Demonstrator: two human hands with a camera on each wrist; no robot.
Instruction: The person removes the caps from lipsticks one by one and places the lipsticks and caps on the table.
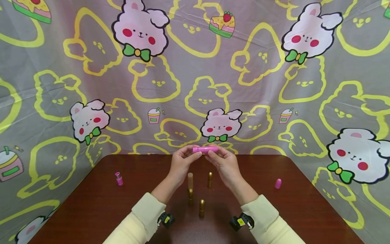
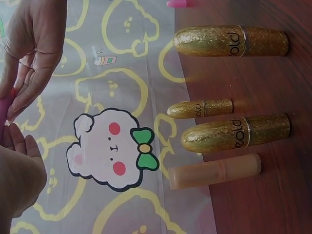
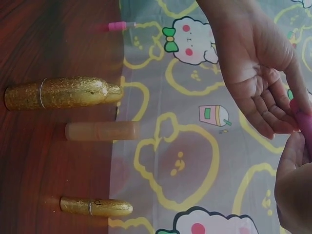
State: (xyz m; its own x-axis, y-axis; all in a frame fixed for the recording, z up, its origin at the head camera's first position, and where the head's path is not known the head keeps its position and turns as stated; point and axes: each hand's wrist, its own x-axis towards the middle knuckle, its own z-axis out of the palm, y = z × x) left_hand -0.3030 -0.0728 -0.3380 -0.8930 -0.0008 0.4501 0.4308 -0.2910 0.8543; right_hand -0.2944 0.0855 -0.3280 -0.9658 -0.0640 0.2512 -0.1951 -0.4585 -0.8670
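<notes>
Nearest, two pale sleeves (image 1: 144, 217) are seen reaching in over the brown table (image 1: 91, 210). Between the forearms a gold tube (image 1: 202, 208) is stood upright, with a second gold tube (image 1: 190, 197) just beyond it. Farther in, a beige tube (image 1: 190, 181) and a third gold tube (image 1: 210, 180) are also stood on end, apart from each other. Well out to the left, an uncapped pink lipstick (image 1: 119, 179) is stood upright; well out to the right, a pink cap (image 1: 278, 183) is placed.

Past these, a pink tube (image 1: 205, 149) is held raised and nearly level, near the table's far edge in the head view. Its left end is pinched by thumb and fingers of the left hand (image 1: 182, 162), its right end by those of the right hand (image 1: 228, 164); both hands are curled only loosely.

The tube can be judged light, stiff and rather slick, so firm fingertip pressure is advised, one end to each hand, without squeezing hard or bending it. Behind everything, a rabbit-printed cloth (image 1: 259, 88) is hung.
</notes>
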